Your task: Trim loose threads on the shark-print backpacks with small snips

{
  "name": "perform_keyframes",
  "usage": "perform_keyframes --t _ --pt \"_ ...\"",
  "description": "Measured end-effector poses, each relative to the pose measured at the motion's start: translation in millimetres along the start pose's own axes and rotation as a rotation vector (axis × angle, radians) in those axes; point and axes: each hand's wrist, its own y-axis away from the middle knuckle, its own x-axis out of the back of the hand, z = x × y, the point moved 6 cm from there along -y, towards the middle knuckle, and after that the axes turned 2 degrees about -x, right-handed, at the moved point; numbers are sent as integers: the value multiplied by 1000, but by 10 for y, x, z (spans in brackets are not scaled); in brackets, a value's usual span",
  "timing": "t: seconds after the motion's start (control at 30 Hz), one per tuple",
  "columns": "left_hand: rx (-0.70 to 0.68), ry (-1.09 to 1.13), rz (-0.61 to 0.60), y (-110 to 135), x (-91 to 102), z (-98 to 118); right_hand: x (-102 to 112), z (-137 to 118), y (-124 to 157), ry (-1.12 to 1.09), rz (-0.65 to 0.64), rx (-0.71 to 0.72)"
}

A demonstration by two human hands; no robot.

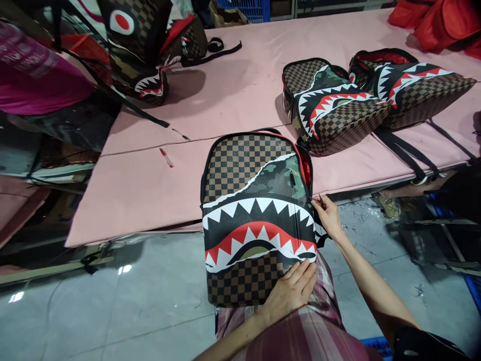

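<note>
A checkered brown backpack (248, 210) with a shark-mouth print and a camouflage patch lies on my lap, its top resting against the pink table (150, 170). My left hand (291, 291) lies flat on the bag's lower right corner, fingers stretched out. My right hand (328, 215) is at the bag's right side, fingers pinched on a small dark tool (322, 201) that touches the side seam by the zipper.
Two more shark-mouth backpacks (334, 108) (413, 85) lie on the table at the right, straps hanging over the edge. Another stands at the back left (143, 45). A small red-tipped object (166, 157) lies on the pink surface. Grey tiled floor (112, 311) is below.
</note>
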Motion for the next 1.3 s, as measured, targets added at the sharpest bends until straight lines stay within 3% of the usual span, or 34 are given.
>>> perform_keyframes --t 0.1,0.2,0.4,0.5,0.63,0.77,0.87,0.97,1.03,1.13,1.23,1.3 --pt "34 -14 72 -51 78 -59 12 -57 19 37 -23 58" --pt "105 -20 10 -95 76 -158 29 -149 55 135 -21 165" --pt "108 -74 -6 -88 39 -191 119 -258 -69 209 124 233" --pt "90 -100 -46 -81 14 -188 135 -357 -414 251 204 244" --pt "77 -125 -72 -76 -33 -201 111 -594 -1086 268 271 269" --pt "72 -79 -26 -66 -63 -201 46 -768 -1563 255 199 273" --pt "49 114 -19 -103 100 -327 28 -732 -1695 126 137 218" --pt "66 460 -114 -275 431 -767 44 -617 -1742 -108 129 142" --pt "351 460 -14 -505 717 -1396 54 -567 -1758 -247 142 110" --pt "476 229 195 -1089 1036 -2165 63 -574 -1772 -373 173 67" --pt "452 -28 198 -1777 1016 -2543 68 -691 -1755 -434 186 59" --pt "418 -110 40 -2138 864 -2631 84 -778 -1717 -438 189 69"
